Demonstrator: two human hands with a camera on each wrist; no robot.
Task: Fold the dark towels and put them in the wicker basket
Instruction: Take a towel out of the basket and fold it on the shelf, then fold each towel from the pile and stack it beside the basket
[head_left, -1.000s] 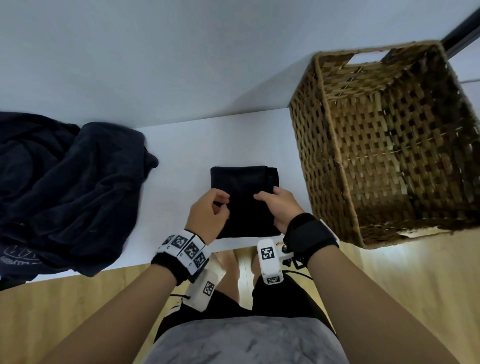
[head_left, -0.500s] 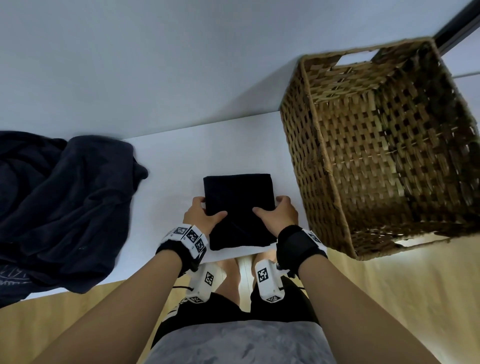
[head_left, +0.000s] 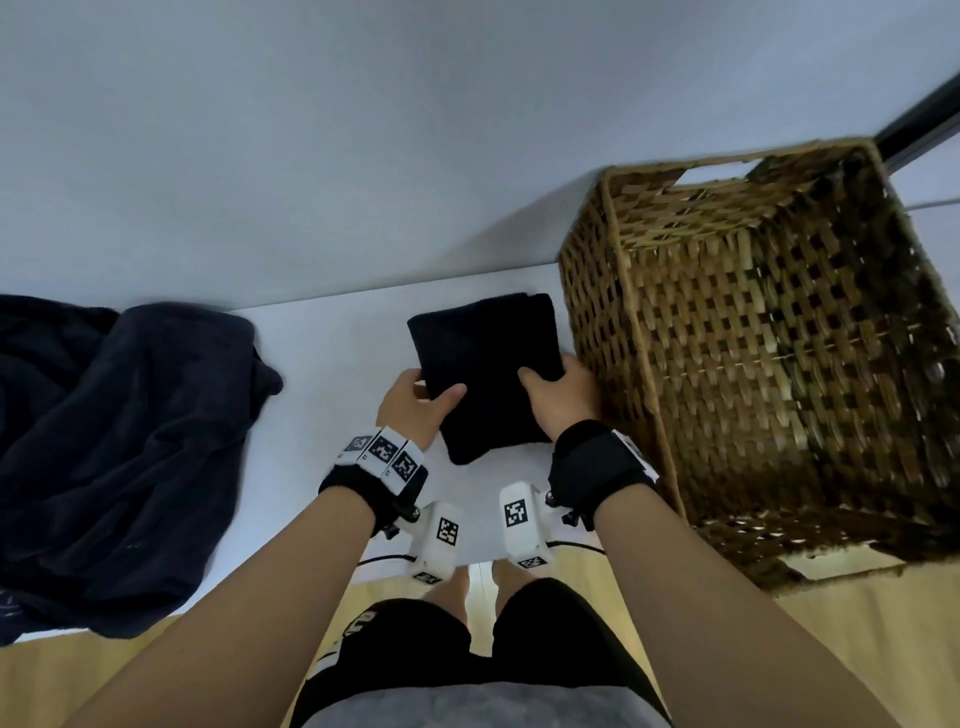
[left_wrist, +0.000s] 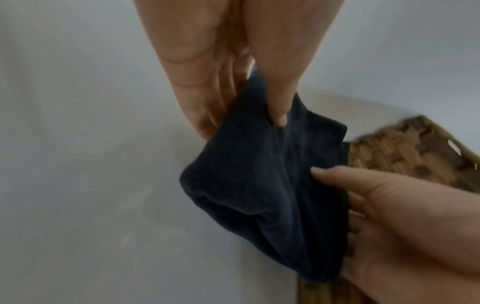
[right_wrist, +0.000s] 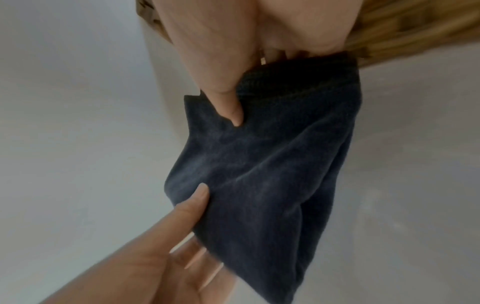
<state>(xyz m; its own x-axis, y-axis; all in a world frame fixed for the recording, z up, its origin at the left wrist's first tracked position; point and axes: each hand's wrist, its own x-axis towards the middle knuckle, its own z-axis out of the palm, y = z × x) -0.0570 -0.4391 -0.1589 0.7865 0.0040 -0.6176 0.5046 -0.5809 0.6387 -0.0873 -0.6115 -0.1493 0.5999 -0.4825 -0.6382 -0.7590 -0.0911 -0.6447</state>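
While the white worktop (head_left: 332, 332) carries everything, largest first: brown woven wicker basket (head_left: 769, 332) on the right, nothing visible inside it, tipped so its opening faces the camera. Crumpled pile of dark navy towels (head_left: 119, 447) at the left end, well apart, not yet folded. Small folded dark navy towel (head_left: 483, 364) sits between them, just beside the basket's near wall, held off the worktop as far as the wrist views tell. Left hand (head_left: 415, 405) grips its left edge, thumb on top, fingers (left_wrist: 207, 115) curled underneath. Right hand (head_left: 561, 400) grips the right edge the same way, thumb pressed into the cloth.

Step in hand, by my judgement: carrying the folded towel into the basket. To do it well, keep both pinches firm so the layers don't slip open, lift clear of the rim, lower it flat against the bottom, then release both sides together.
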